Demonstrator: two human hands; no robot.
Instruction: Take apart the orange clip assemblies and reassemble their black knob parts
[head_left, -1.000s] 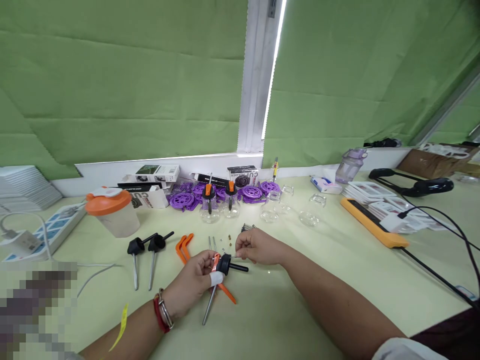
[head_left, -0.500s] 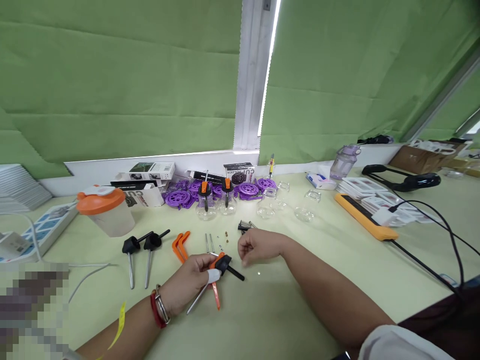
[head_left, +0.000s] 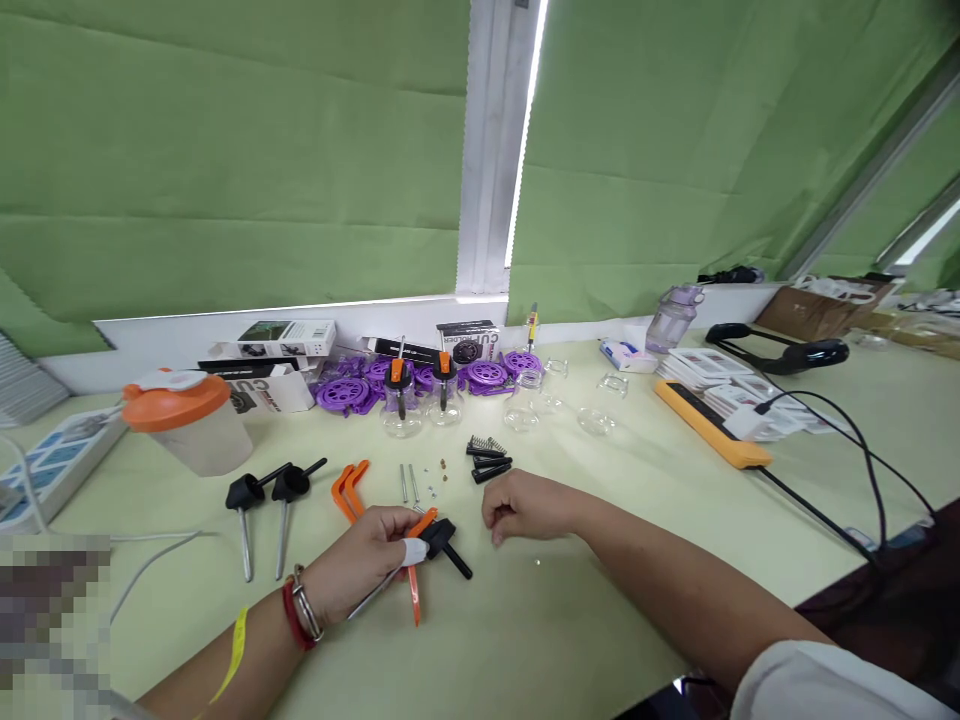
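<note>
Pinching black cap (head_left: 441,537) and orange lever (head_left: 415,597) in the left hand (head_left: 364,560); curling the right hand (head_left: 529,505) half-closed, cannot tell whether around anything.

Orange lever (head_left: 415,598) partly behind the left hand (head_left: 367,560)

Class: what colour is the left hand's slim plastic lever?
The slim plastic lever is orange; see the head view.
</note>
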